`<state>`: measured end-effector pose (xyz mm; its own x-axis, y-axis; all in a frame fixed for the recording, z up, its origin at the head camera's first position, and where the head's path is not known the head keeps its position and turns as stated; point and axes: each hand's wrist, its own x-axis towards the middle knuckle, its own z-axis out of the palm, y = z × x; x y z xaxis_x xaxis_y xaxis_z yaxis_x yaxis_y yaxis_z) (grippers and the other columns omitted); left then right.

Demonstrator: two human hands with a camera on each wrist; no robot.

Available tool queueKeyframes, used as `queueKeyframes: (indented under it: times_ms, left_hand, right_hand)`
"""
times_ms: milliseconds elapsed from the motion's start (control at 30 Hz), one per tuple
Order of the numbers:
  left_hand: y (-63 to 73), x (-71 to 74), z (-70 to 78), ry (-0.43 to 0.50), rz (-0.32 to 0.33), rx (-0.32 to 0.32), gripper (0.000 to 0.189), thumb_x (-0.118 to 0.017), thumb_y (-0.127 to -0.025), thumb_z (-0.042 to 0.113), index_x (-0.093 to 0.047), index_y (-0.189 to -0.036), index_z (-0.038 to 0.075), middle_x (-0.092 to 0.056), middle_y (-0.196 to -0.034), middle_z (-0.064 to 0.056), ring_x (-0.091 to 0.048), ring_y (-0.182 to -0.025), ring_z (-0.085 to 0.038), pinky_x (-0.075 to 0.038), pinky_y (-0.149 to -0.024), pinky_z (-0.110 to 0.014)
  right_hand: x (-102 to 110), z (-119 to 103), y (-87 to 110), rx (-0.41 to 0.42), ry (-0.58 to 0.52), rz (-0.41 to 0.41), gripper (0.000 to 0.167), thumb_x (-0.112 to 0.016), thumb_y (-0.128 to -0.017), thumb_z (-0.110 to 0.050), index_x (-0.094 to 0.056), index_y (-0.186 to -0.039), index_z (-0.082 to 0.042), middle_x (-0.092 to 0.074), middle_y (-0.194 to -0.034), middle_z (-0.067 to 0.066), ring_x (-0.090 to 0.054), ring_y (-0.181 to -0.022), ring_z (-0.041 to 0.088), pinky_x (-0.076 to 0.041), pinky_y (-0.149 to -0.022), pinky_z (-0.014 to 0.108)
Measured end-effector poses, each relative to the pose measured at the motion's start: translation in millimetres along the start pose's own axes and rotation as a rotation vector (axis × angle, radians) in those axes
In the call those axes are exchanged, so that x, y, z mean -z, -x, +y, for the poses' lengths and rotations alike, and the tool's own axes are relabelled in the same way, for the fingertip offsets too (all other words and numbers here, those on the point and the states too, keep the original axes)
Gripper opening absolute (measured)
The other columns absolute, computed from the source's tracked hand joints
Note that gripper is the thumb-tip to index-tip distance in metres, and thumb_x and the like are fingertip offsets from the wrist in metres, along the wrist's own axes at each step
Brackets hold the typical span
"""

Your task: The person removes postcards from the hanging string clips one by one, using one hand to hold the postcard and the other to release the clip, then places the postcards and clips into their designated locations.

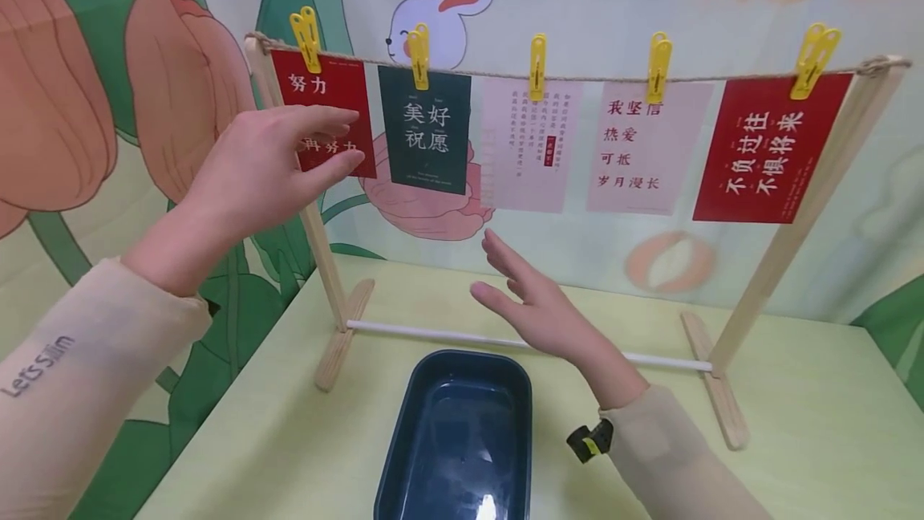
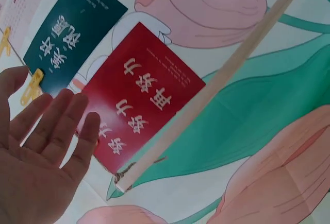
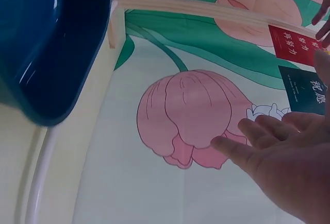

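Observation:
My left hand is raised in front of the left red card, its fingers loosely extended and holding nothing. Lower down, my right hand hovers with relaxed fingers beyond the blue tray, also holding nothing. Yellow clothespins pin several cards along a twine line: the left red card, a dark green card, two pink cards and a right red card. In the left wrist view, the left palm shows bare, near the green card's clothespin.
A wooden stand holds the twine, with a left post, a right post and a white bottom rod. The pale green table lies beneath. Behind hangs a printed backdrop with flowers and a rabbit.

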<state>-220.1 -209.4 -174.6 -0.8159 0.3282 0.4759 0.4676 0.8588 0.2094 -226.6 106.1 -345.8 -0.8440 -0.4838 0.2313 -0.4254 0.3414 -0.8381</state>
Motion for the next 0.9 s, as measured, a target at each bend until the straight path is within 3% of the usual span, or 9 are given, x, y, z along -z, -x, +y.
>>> queueKeyframes:
  times_ms: [167,367,467,600,700,900]
  left_hand:
    - [-7.2,10.4,-4.8,-0.014,-0.001,-0.013,0.054,-0.072,-0.103,0.029,-0.060,-0.152,0.009,-0.070,-0.135,-0.021,-0.065,-0.120,-0.039,-0.059,-0.092,-0.061]
    - [-17.9,24.3,-15.9,-0.020,0.002,-0.003,0.052,-0.069,-0.104,0.028,-0.060,-0.152,0.010,-0.068,-0.136,-0.021,-0.061,-0.121,-0.040,-0.060,-0.089,-0.062]
    - [-23.4,33.8,-20.7,-0.021,0.039,-0.001,0.048,-0.066,-0.106,0.029,-0.062,-0.150,0.011,-0.069,-0.137,-0.019,-0.061,-0.122,-0.038,-0.059,-0.091,-0.038]
    - [-30.2,44.8,-22.4,-0.036,0.076,-0.025,0.044,-0.061,-0.109,0.030,-0.064,-0.149,0.012,-0.071,-0.136,-0.017,-0.063,-0.123,-0.034,-0.037,-0.079,-0.006]
    - [-33.0,48.9,-22.4,-0.047,0.077,-0.038,0.042,-0.058,-0.110,0.029,-0.065,-0.148,0.012,-0.071,-0.134,-0.018,-0.064,-0.123,-0.034,-0.031,-0.075,-0.001]
    - [-37.0,48.9,-23.2,-0.036,0.137,-0.029,0.041,-0.057,-0.109,0.027,-0.066,-0.146,0.009,-0.071,-0.133,-0.019,-0.064,-0.117,-0.036,-0.033,-0.077,-0.003]
  right_hand:
    - [-3.1,-7.6,-7.5,-0.014,-0.127,0.001,0.078,-0.064,-0.108,-0.037,-0.021,-0.172,-0.026,-0.030,-0.175,-0.002,-0.032,-0.160,0.019,-0.031,-0.126,0.052]
    - [-7.4,-13.3,-16.4,-0.022,-0.200,0.008,0.074,-0.063,-0.109,-0.033,-0.023,-0.172,-0.025,-0.035,-0.173,-0.004,-0.037,-0.157,0.015,-0.038,-0.122,0.046]
    - [-11.1,-15.1,-21.4,-0.019,-0.216,0.000,0.073,-0.062,-0.109,-0.033,-0.025,-0.171,-0.022,-0.036,-0.172,-0.001,-0.039,-0.156,0.016,-0.039,-0.122,0.046]
    - [-16.8,-18.1,-27.9,-0.017,-0.244,0.002,0.071,-0.061,-0.109,-0.034,-0.027,-0.171,-0.022,-0.039,-0.170,0.000,-0.041,-0.155,0.016,-0.039,-0.122,0.046]
    - [-21.9,-20.8,-32.9,-0.017,-0.267,0.005,0.070,-0.061,-0.109,-0.033,-0.028,-0.170,-0.021,-0.041,-0.170,0.000,-0.042,-0.154,0.015,-0.039,-0.122,0.044]
    - [-33.4,-26.0,-44.2,-0.010,-0.297,0.005,0.069,-0.060,-0.110,-0.032,-0.031,-0.169,-0.017,-0.043,-0.169,0.003,-0.042,-0.155,0.018,-0.039,-0.123,0.045]
